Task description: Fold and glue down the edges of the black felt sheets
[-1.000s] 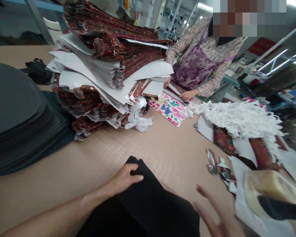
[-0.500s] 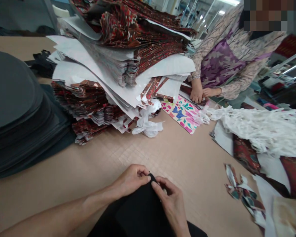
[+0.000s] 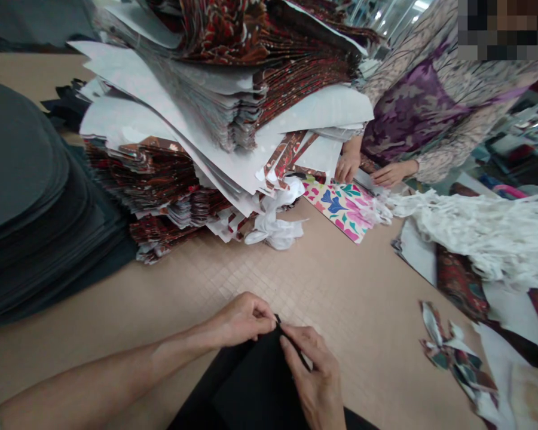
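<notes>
A piece of black fabric (image 3: 260, 388) lies at the bottom middle, its far end rising to a narrow tip between my hands. My left hand (image 3: 246, 319) pinches that tip between thumb and fingers. Just to its right, my right hand (image 3: 316, 370) grips the fabric's right edge, thumb on top and fingers curled round the side. The two hands almost touch at the tip. The lower part of the fabric runs out of the picture.
Tall stacks of patterned red-brown and white cut pieces (image 3: 224, 113) stand ahead. On the left is a pile of dark rounded sheets (image 3: 18, 161). White strips (image 3: 484, 233) and fabric scraps (image 3: 452, 352) lie right. Across the table (image 3: 197, 275), a co-worker (image 3: 412, 125) handles a floral-print piece (image 3: 336, 206).
My right hand has shifted slightly right and down along the black fabric's edge, while my left keeps its pinch. The co-worker's hands have moved apart. The view has turned a little.
</notes>
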Demonstrator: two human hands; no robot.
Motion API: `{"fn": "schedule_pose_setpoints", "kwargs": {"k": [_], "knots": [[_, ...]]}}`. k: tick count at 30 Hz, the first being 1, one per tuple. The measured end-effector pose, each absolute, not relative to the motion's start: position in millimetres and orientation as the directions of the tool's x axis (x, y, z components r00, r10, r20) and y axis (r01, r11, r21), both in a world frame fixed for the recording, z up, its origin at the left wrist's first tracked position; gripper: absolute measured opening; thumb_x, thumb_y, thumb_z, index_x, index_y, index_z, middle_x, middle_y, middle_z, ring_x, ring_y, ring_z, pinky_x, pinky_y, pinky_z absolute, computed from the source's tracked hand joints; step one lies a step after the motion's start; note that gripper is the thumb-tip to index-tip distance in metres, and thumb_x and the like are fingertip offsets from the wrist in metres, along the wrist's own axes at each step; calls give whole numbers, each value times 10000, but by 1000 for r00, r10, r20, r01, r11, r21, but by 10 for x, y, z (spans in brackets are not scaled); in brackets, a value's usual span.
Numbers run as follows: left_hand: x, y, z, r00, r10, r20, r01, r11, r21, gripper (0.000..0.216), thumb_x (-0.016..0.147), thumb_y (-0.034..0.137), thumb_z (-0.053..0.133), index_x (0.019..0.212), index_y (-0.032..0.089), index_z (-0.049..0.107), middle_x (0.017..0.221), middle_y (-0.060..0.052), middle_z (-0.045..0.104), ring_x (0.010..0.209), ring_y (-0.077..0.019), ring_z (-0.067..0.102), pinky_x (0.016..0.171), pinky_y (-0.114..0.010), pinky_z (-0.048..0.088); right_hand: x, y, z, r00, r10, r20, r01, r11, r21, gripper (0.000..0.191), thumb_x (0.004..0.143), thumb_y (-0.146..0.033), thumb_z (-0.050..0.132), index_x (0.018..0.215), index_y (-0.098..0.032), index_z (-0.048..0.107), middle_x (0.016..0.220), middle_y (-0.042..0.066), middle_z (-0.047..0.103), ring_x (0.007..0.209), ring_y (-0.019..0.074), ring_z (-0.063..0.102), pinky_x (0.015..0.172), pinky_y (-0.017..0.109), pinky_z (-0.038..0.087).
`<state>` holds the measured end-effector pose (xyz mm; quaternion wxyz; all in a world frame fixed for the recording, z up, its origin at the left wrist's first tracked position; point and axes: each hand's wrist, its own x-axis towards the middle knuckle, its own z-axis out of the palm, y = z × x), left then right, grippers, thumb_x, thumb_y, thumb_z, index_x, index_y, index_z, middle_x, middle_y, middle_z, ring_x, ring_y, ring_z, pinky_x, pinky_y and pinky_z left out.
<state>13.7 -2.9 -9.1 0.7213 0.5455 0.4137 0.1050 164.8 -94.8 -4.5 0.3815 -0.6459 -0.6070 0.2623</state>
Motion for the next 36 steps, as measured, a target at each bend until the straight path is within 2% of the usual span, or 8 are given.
{"fn": "schedule_pose_setpoints", "kwargs": {"k": [5,10,14,17,19,22,29,36], "knots": [[145,4,-74,651,569,-501,295,419,859,287,609,361,515,669,101,621,562,13,526,481,-84,455,473,-192,396,1650,-974,-70,-45,918,395,778,280,-562,296,833,-116,514,1093,-231,599,799,31,603,720,129,548,637,278,433],[154,16,-22,677,558,-480,329,354,875,347,683,404,485,697,95,643,580,-18,562,518,-113,507,484,-205,414,1616,-963,-43,-169,876,451,863,353,-362,334,861,-72,457,1155,-207,541,790,33,589,661,115,523,661,319,395],[144,-12,-56,658,643,-391,390,153,908,247,733,288,471,726,116,648,630,-16,580,577,-123,509,516,-202,378,1752,-1180,-21,-120,915,386,861,289,-418,316,855,-131,508,1166,-189,510,859,50,619,730,138,565,671,306,429],[125,-44,-86,656,701,-279,417,-28,909,156,750,183,467,685,148,605,635,10,551,611,-115,482,576,-210,343,2002,-1491,-37,-63,934,352,852,234,-468,268,834,-179,560,1100,-187,529,842,31,638,738,134,595,670,272,455],[126,-70,-101,671,719,-181,466,-219,857,153,769,146,458,654,159,559,622,23,519,597,-109,456,581,-216,320,2160,-1686,-64,-58,944,323,863,210,-460,221,820,-182,579,1039,-205,554,834,16,643,737,134,607,677,266,460],[161,-108,-114,686,724,-68,541,-446,713,176,805,131,431,655,164,516,643,22,502,589,-111,446,566,-222,300,2280,-1857,-109,-60,953,296,881,191,-434,151,821,-184,571,968,-217,584,836,16,640,766,148,612,687,282,456],[258,-122,-61,685,728,-38,611,-545,574,151,783,105,442,654,168,491,642,20,480,584,-120,441,550,-230,293,2240,-1883,-170,-18,935,353,878,184,-442,179,839,-121,509,975,-206,590,821,26,623,746,146,593,655,308,428],[262,-110,-99,673,739,-37,624,-540,565,103,782,130,463,698,176,502,672,25,490,592,-115,458,545,-220,309,2266,-1953,-228,18,952,304,850,146,-506,217,844,-109,498,1009,-217,589,852,32,605,781,152,572,677,322,432]]}}
